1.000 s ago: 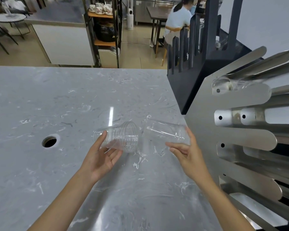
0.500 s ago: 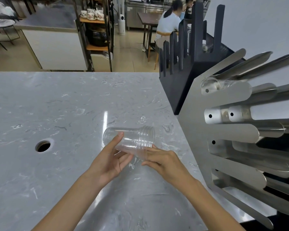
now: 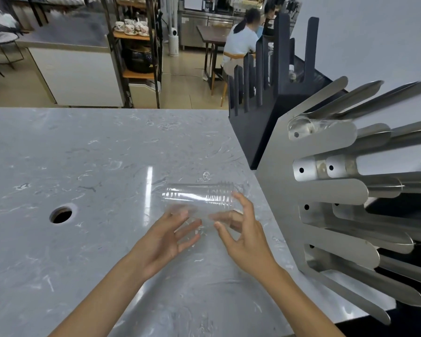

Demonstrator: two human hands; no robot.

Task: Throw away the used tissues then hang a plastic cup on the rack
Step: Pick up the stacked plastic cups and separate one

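Two clear plastic cups (image 3: 199, 198), pushed one into the other, lie sideways in the air just above the grey marble counter (image 3: 83, 166). My right hand (image 3: 243, 237) grips their ribbed right end, thumb below and fingers round the far side. My left hand (image 3: 165, 242) is spread, its fingertips at the cups' left end without closing on them. The steel rack (image 3: 326, 190) with long flat prongs stands just right of my right hand. Another clear cup (image 3: 301, 125) sits on one of its upper prongs. I see no tissues.
A round hole (image 3: 61, 214) is cut in the counter to the left. A black slotted stand (image 3: 265, 122) sits behind the steel rack. Beyond the counter are shelves with teacups (image 3: 131, 26) and a seated person (image 3: 241, 42) at a table.
One second ago each hand held a separate cup. My right hand slid its cup into the left one, and my left hand's fingers have since spread off the nested pair.
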